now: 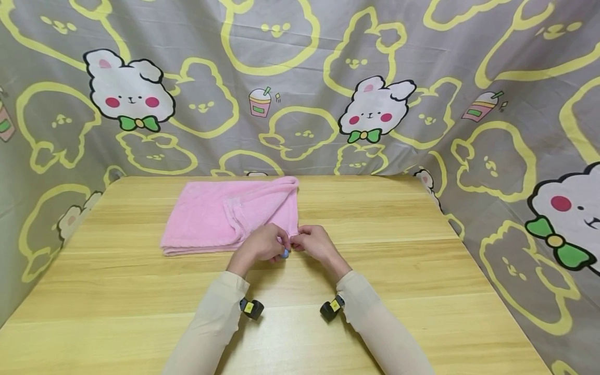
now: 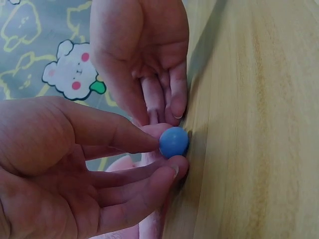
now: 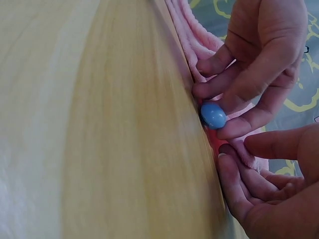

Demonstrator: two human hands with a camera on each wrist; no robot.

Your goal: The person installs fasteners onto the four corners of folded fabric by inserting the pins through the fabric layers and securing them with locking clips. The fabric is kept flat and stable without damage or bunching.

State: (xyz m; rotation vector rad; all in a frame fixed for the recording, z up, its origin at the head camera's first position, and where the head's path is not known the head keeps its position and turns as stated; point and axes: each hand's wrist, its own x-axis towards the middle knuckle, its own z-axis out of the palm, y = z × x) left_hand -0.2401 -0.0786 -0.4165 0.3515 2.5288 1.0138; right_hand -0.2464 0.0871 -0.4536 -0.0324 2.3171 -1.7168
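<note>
A pink plush towel (image 1: 201, 213) lies folded on the table, its right part drawn into a diagonal fold. At its near right corner, my left hand (image 1: 267, 242) pinches a small, smooth, blue rounded object (image 2: 174, 142) between thumb and fingers. Its exact kind cannot be told, since the fingers cover part of it. Close beside it, my right hand (image 1: 316, 242) pinches the towel's corner edge, with the thumb (image 3: 274, 145) on the cloth. The blue object (image 3: 214, 115) sits low, near the tabletop, against the towel's edge.
The wooden table (image 1: 398, 312) extends around the towel on all sides. A grey curtain (image 1: 300, 94) printed with rabbits and yellow outlines hangs behind the table and along both sides. Each sleeve carries a small black wrist camera (image 1: 253, 308).
</note>
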